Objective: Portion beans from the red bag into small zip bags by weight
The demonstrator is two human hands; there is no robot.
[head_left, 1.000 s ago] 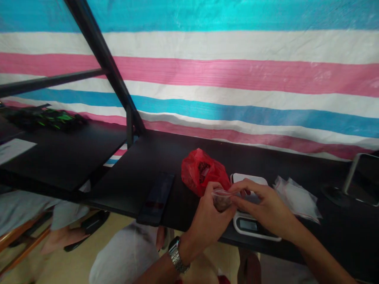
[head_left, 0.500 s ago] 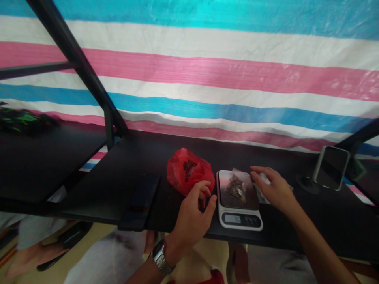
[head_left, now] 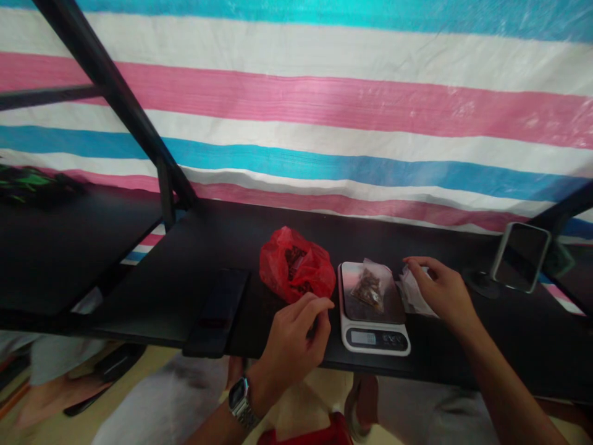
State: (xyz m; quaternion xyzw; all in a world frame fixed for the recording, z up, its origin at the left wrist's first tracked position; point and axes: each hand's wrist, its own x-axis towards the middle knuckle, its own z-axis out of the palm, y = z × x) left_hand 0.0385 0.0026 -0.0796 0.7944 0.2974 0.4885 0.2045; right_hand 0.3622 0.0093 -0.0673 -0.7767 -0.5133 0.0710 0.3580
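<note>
A small clear bag of brown dried pieces [head_left: 369,288] lies on the metal plate of a white kitchen scale [head_left: 347,337], whose display is lit. Left of the scale, a red plastic bag [head_left: 319,272] stands with its mouth open, dark brown bits inside. My left hand [head_left: 296,330] is at the near side of the red bag, fingers curled and thumb close under the index finger, nothing visible in them. To the right of the scale, my right hand [head_left: 438,289] has thumb and index finger together at the edge of some clear plastic bags [head_left: 414,296], partly covering them.
A dark phone-like slab [head_left: 220,312] lies at the left on the black table [head_left: 222,228]. A phone on a round stand [head_left: 521,256] stands at the right. Striped sheeting [head_left: 324,99] hangs behind, and a black frame post [head_left: 125,111] rises at the left.
My right thumb and index finger have come together at the clear bags, which look more gathered. My left thumb has moved closer to its index finger. The view has shifted slightly.
</note>
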